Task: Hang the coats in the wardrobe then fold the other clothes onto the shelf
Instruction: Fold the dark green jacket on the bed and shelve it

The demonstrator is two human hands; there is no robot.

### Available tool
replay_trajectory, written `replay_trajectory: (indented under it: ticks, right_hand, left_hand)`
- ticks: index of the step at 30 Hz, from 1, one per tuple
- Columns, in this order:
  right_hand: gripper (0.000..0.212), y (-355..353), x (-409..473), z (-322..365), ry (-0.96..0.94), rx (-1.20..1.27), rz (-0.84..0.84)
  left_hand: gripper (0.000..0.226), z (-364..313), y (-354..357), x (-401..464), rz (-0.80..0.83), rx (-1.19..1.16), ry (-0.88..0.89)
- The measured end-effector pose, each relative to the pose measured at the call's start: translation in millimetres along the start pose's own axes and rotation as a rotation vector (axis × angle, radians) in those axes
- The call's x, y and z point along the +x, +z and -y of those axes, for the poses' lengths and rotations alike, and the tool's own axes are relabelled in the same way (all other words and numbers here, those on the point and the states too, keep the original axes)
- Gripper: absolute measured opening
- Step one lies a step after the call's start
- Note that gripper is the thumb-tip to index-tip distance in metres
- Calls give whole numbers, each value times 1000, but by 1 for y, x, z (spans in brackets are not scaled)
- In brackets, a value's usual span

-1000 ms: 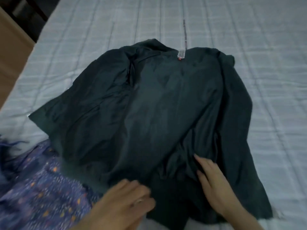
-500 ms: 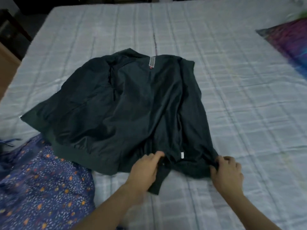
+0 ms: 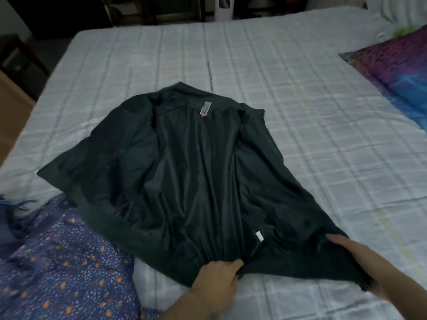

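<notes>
Dark jacket: a dark green-black jacket of smooth, slightly shiny fabric [image 3: 184, 181] is spread on the bed, lining side up, its collar towards the far end and its hem towards the person.
Collar label: a pale woven label with a small red tab below it [image 3: 206, 108] is seen just inside the collar.
Side tag: a small white tag [image 3: 259, 236] is sewn to the lining near the hem, between the two hands.
Left hand: the left hand [image 3: 216, 279] is closed on the ribbed hem near its middle, the cloth being bunched under the curled fingers and thumb.
Right hand: the right hand [image 3: 353, 262] is set on the hem's right corner, the fingers laid over the top of the cloth and the edge wrapped around the palm; the thumb is hidden, but the corner is plainly held.
Hem: the stretch of hem between the two hands is pulled into a taut line, raised slightly from the bed.
Bed: a pale grey-white quilted bedspread with a checked stitch pattern [image 3: 300, 93] covers the bed under the jacket.
Patterned cloth: a blue-purple garment with small orange and white flecks [image 3: 57, 262] lies at the near left, its edge tucked under the jacket's left side.
Pillow: a pillow in purple and blue print [image 3: 397, 72] lies at the far right, well apart from the jacket.
Fan: a white tower fan [image 3: 223, 6] stands beyond the bed's far end.
</notes>
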State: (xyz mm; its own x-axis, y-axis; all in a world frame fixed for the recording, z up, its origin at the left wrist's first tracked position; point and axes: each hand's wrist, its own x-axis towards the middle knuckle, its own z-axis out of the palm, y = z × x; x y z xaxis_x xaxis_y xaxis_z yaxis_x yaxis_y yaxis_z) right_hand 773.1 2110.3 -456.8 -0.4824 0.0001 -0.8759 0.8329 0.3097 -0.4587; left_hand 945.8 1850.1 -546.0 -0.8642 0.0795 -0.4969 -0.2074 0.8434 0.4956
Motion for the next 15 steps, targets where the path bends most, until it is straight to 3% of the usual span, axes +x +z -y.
replay_trajectory:
  ticks: [1, 4, 7, 8, 9, 11, 12, 13, 15]
  right_hand:
    - [36, 7, -8, 8, -62, 113, -18]
    - [25, 46, -30, 27, -355, 281, -288]
    - [8, 128, -58, 32, -821, 74, -410]
    - [4, 161, -64, 26, -959, -101, -361]
    - [6, 194, -66, 19, -1041, -349, -258]
    - [26, 252, -62, -4, -977, -859, 153]
    - [37, 274, -60, -16, -871, -1014, 404]
    - [46, 292, -60, -27, -765, -1088, 569]
    - [46, 307, -56, -43, -730, -1123, 563]
  left_hand:
    - [38, -2, 4, 0, 29, 5, 7]
    - [50, -20, 12, 4, 161, -141, -26]
    - [65, -15, -9, -3, 240, -854, -230]
    - [61, -4, -18, -8, 238, -1109, -233]
    - [51, 7, -32, -15, 99, -1339, -275]
    - [25, 40, -64, -33, -415, -1620, -552]
    - [23, 61, -74, -40, -622, -1700, -631]
    - [27, 79, -84, -48, -711, -1728, -677]
    - [33, 107, -95, -61, -629, -1608, -694]
